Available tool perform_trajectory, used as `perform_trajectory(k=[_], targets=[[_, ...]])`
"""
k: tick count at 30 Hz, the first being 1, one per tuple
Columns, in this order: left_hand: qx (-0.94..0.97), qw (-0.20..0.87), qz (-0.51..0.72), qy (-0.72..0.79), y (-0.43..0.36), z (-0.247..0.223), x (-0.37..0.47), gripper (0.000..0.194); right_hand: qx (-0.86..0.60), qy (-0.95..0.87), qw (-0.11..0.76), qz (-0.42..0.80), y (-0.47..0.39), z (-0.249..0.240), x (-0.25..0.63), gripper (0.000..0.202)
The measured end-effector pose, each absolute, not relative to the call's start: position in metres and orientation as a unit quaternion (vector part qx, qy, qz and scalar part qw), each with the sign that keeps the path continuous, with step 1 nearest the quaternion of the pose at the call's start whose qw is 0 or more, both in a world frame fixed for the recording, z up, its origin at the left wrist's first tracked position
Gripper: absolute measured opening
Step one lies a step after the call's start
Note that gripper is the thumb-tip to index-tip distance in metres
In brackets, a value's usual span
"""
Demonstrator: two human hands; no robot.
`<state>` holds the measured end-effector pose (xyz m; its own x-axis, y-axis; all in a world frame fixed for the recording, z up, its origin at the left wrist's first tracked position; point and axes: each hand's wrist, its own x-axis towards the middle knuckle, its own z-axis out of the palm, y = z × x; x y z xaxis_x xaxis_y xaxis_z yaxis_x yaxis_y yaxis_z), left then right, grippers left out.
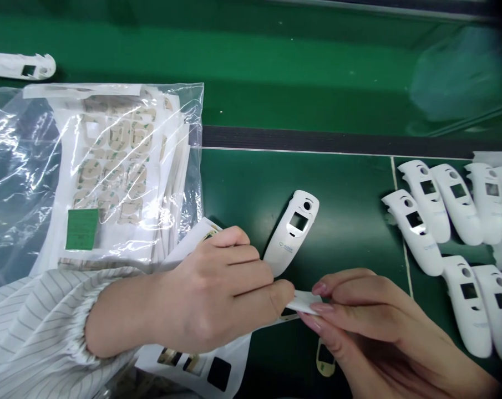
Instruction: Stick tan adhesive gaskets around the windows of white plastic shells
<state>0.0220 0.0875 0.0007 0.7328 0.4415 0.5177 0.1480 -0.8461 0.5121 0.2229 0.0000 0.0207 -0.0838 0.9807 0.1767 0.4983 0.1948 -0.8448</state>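
My left hand (pixel 217 288) is closed, its curled fingers gripping a white adhesive backing sheet (pixel 234 368) with cut-out shapes; part of the sheet shows below the hand. Between both hands a narrow white strip (pixel 304 302) sticks out, apparently a folded part of this sheet. My right hand (pixel 371 321) pinches the strip's right end between thumb and fingers. Just beyond the hands, a white thermometer housing (pixel 292 233) with a small window lies face up on the green mat. Below the strip lies a small beige adhesive frame (pixel 325 366), partly behind my right hand.
At left, a clear plastic bag (pixel 194 111) holds stacked adhesive sheets (pixel 113 149) and a green label (pixel 82 229). Several white housings (pixel 412 233) lie in rows at right. Another white housing (pixel 21 66) lies at the far left, beyond the dark strip (pixel 296 138).
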Motion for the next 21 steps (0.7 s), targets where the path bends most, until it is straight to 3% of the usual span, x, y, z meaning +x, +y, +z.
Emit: perform_trajectory(k=[11,21], targets=[[0.901,0.252,0.307,0.173,0.0857,-0.0044,0.0198,0.017,-0.562,-0.711,0.368,0.208,-0.0002,0.0167,0.2252,0.024],[0.905,0.255,0.286,0.182,0.0859,-0.0034,0.0180,0.015,-0.571,-0.761,0.287,0.112,-0.0018,0.0239,0.2299,0.015]])
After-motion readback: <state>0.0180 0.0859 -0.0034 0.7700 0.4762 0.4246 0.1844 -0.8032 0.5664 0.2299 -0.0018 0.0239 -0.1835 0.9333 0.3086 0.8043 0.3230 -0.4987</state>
